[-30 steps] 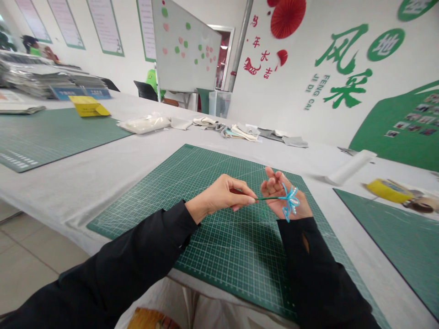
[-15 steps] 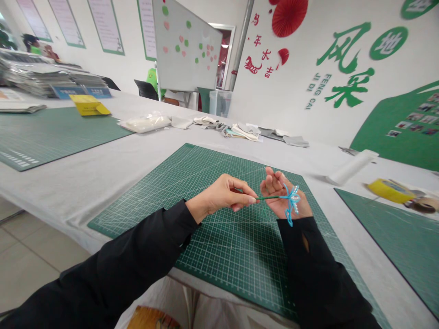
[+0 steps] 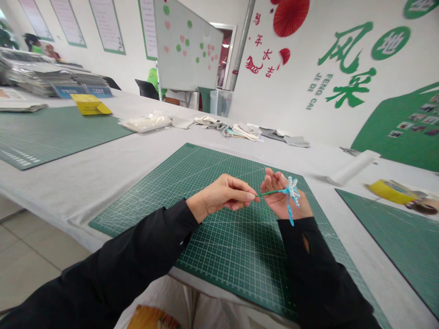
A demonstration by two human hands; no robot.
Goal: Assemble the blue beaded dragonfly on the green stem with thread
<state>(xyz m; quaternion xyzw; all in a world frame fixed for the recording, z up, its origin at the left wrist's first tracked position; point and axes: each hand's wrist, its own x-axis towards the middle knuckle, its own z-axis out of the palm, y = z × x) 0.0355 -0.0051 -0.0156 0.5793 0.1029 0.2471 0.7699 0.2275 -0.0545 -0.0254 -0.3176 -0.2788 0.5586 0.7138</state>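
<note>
- Now your left hand [image 3: 224, 194] pinches the end of a thin green stem [image 3: 269, 193].
- At three o'clock from it, the stem's bright blue flower with pale beads [image 3: 292, 191] hangs before your right palm.
- Your right hand [image 3: 279, 204] is loosely spread, fingers curled; I cannot tell whether it touches the flower.
- Underneath lies a green, white-gridded cutting mat [image 3: 233, 256].

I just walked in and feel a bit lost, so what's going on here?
A person's left hand pinches the thin green stem of a light-blue flower with pearly, bead-like petals, held above a dark green gridded cutting mat. The right hand is behind the flower, fingers loosely curled; whether it touches the flower isn't clear.
</note>
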